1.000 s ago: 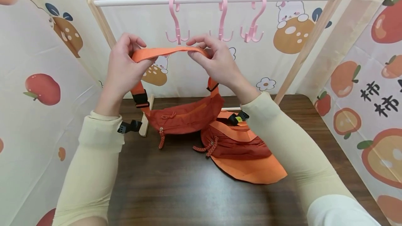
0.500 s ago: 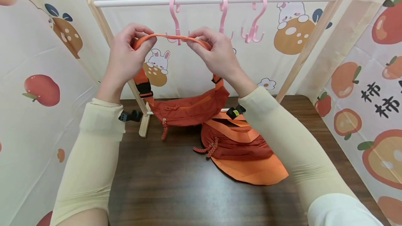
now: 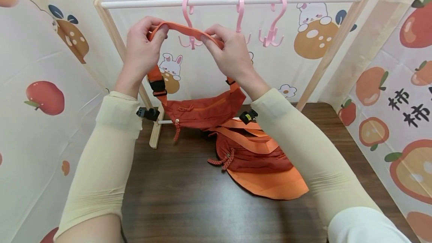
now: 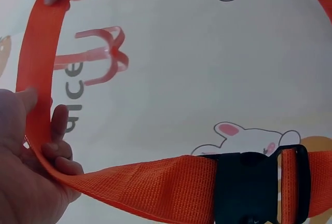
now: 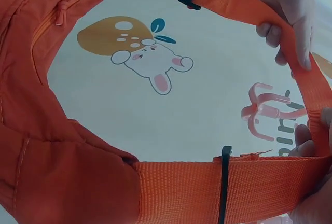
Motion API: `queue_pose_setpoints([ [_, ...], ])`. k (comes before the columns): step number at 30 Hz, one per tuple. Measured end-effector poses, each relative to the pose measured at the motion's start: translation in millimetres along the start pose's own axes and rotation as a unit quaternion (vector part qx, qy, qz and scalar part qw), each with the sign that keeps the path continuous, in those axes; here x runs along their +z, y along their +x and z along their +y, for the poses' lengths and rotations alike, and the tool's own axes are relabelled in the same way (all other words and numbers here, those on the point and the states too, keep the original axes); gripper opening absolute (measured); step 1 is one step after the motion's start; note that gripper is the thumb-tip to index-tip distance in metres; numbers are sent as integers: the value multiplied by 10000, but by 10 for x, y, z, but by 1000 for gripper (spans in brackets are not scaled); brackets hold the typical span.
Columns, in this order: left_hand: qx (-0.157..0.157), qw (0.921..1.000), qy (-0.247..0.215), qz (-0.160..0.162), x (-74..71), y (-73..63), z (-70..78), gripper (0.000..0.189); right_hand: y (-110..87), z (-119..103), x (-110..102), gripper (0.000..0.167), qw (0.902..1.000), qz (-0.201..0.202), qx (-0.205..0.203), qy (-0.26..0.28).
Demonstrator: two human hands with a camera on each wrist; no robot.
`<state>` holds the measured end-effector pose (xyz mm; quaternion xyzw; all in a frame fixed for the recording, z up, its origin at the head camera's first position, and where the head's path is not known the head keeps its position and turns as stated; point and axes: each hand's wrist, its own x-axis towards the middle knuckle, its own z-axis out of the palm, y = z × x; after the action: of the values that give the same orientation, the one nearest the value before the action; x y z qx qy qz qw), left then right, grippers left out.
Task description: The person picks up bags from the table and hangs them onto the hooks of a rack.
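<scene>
An orange strap arches between my two hands, and the rust-red waist bag hangs from it above the table. My left hand pinches the strap at its left bend, thumb against fingers. With my right hand I grip the same strap on the other side. A black buckle sits on the strap below my left hand. The left pink hook shows just behind the strap, apart from it in the head view. In the right wrist view the bag's body hangs with a black slider on its strap.
A white rail on wooden posts carries two more pink hooks, the middle hook and the right hook. A second rust-red bag with an orange brim-shaped flap lies on the dark wooden table.
Both hands have raised the strap toward the rail, the left hand higher than the right. The waist bag has risen with them. The bag on the table stays put.
</scene>
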<state>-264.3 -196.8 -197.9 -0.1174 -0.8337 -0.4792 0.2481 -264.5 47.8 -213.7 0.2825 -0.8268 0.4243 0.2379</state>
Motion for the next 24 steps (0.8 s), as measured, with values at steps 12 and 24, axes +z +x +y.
queue_pose_setpoints([
  [12,-439,9988,180,-117,127,132,-56,32,46,38,50,26,9991,-64,-16,-407],
  [24,-707,9966,290,-302,202,133,-151,37,41,68,102,29,9967,-368,341,-639],
])
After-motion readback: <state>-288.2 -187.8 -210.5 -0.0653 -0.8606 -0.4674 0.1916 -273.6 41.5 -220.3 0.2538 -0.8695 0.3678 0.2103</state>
